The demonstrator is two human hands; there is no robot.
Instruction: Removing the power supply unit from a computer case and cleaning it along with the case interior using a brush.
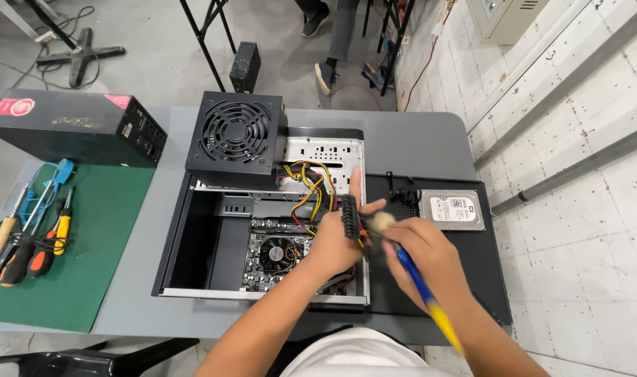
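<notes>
Left hand (pixel 336 241) clenched around a black multi-pin power connector (pixel 348 216) on its bundle of yellow, red and black wires (pixel 310 187), index finger raised along it. Right hand (pixel 420 251) grasping a brush with a blue-and-yellow handle (pixel 423 293), its pale bristles touching the connector. Both sat just above the right edge of the open black-and-silver computer case (pixel 193 209) lying on the grey worktop (pixel 416 139).

Risks as I judged them: the wires ran taut back to the black boxy power supply with round fan grille (pixel 238 136), which rested loose on the case's top edge; a tug could have tipped it onto the board. Hard brushing might have bent pins or flicked dust down into the case.

Inside the case: a green-grey motherboard with a black round cooler fan (pixel 278 253), and a perforated metal drive cage (pixel 325 150). A silver hard drive (pixel 452 209) lay on the flat black side panel (pixel 486 272) to the right. On the green mat (pixel 95 244) at left, several screwdrivers (pixel 35 241) with orange, yellow and blue handles; behind it a long black cardboard box (pixel 74 126).
</notes>
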